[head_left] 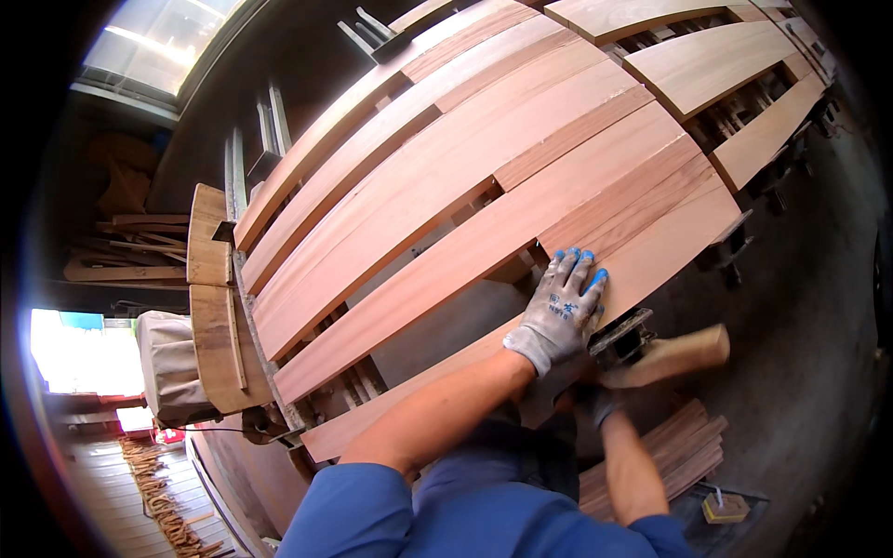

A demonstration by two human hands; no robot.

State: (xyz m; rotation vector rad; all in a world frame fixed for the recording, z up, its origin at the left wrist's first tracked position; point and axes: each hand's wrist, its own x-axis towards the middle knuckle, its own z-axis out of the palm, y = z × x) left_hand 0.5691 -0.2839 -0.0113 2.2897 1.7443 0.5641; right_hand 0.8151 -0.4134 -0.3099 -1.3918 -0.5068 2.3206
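My left hand, in a grey glove with blue fingertips, lies flat with its fingers stretched out on the near right part of a panel of pale reddish wooden planks. Blocks fill some gaps between the planks, while other gaps are long slots. Below the panel's edge, my right hand is in a dark glove, blurred and in shadow. It appears closed round the near end of a thick, light wooden handle, smeared by motion. What lies at its hidden end cannot be seen. A metal clamp sits beside it at the panel's edge.
More plank panels lie at the far right on the same rack. Metal clamp bars rise along the far left side. Stacked boards lie low on the right, near a small yellowish block. Curved wooden boards stand at left.
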